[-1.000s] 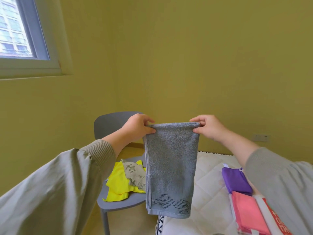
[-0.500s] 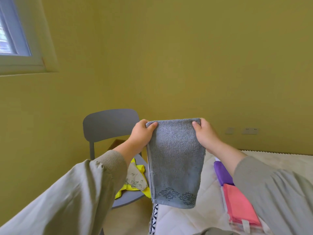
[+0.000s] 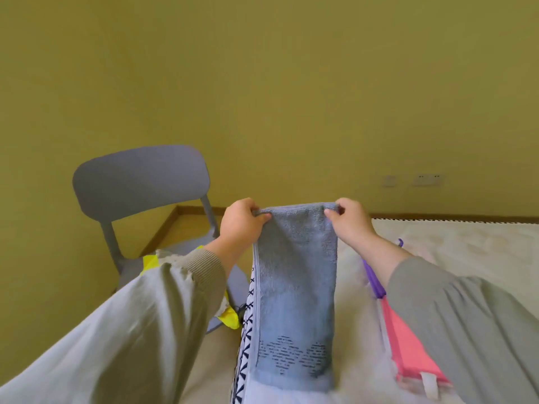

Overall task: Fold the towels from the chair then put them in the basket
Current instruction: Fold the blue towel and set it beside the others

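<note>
Centre to 6 o'clock, grey towel [image 3: 294, 287]: looped terry cloth, matt and rough, with a flatter woven band of dark dashes near its lower end. At 9 o'clock, chair [image 3: 140, 176]: smooth matt grey plastic. At 3 o'clock, bed [image 3: 466, 246]: quilted off-white cloth. At 4 o'clock, pink cloth [image 3: 408, 345]: smooth, fine-woven. At 8 o'clock, sleeve cuff [image 3: 204, 263]: ribbed knit. At 10 o'clock, skirting [image 3: 192, 209]: wood-toned. At 12 o'clock, wall [image 3: 291, 83]: matt paint.

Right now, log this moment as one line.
left hand: pinches grey towel corner | right hand: pinches opposite corner | yellow cloth: on chair
</note>
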Action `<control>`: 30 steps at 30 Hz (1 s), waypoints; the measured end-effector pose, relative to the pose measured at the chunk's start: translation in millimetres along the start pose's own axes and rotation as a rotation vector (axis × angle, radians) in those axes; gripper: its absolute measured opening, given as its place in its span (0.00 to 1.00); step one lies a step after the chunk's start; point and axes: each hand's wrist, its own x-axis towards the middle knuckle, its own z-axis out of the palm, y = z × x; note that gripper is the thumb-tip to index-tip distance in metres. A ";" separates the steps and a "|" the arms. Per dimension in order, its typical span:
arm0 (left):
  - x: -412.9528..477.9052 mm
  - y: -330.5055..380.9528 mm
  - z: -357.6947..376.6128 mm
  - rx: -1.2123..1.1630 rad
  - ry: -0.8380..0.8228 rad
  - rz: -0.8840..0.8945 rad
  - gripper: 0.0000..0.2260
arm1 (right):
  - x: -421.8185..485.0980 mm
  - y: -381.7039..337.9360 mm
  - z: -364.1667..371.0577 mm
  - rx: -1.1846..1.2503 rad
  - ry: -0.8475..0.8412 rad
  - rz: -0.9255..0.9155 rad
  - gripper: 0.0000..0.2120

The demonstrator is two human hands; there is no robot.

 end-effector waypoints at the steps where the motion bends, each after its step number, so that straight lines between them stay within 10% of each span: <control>1: 9.8 -9.9 15.6 0.031 -0.012 -0.003 0.09 | 9.6 12.6 13.6 -0.013 0.006 0.018 0.12; 14: 70.0 -104.1 150.3 0.109 0.040 -0.127 0.07 | 61.7 110.1 145.5 0.353 -0.053 0.286 0.08; 23: 80.1 -114.8 185.3 -0.942 -0.007 -0.820 0.04 | 75.4 136.1 154.7 0.666 -0.121 0.663 0.12; 30: 61.5 -132.1 189.4 -0.918 -0.123 -0.776 0.13 | 52.3 155.3 153.6 0.658 -0.090 0.617 0.08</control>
